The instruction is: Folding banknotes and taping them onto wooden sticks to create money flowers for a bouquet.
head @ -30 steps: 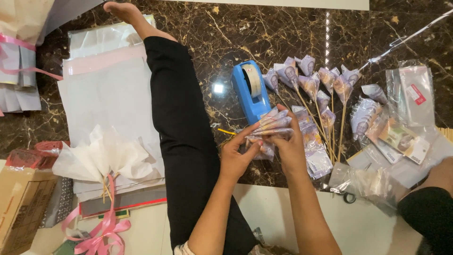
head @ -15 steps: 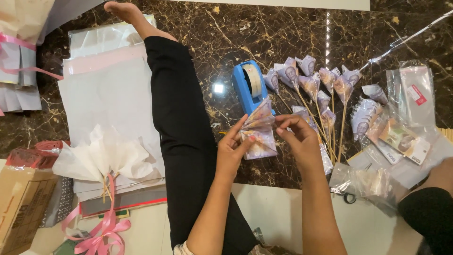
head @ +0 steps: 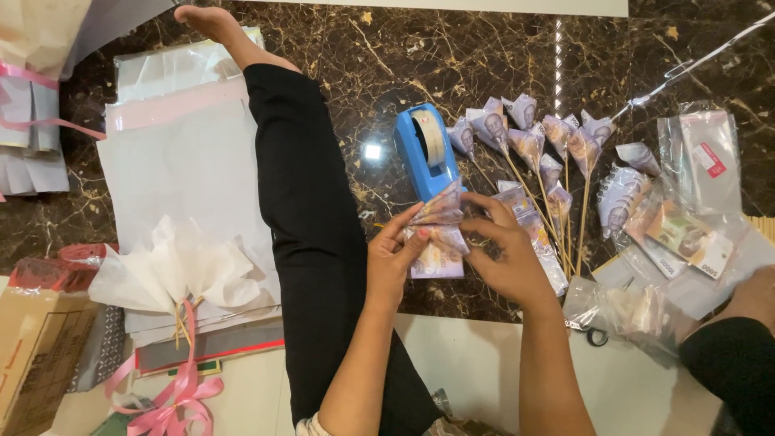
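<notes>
Head view, looking down at a dark marbled floor (head: pixel 420 48). Both hands work 1 folded banknote (head: pixel 436 234), pinched between them just in front of the blue tape dispenser (head: pixel 426 153). Left hand (head: pixel 393 258): fingers curled, thumb and fingertips closed on the note's left edge. Right hand (head: pixel 507 254): fingers bent, closed on the note's right edge, partly covering more notes beneath. The note is fanned and creased, held a little above the floor, apart from the dispenser.

Right of the dispenser: a spread of banknote cones on thin wooden sticks (head: pixel 533 145), laid side by side. Further right, clear plastic sleeves (head: pixel 702 161) with loose notes among them. A black-clad leg (head: pixel 311 210) stretches away from the camera, left of the hands. Left of it: white paper sheets (head: pixel 173 169), a white tissue bundle (head: pixel 178 270) tied with pink ribbon (head: pixel 173 396). Another person's dark sleeve (head: pixel 726 363) at the lower right corner.
</notes>
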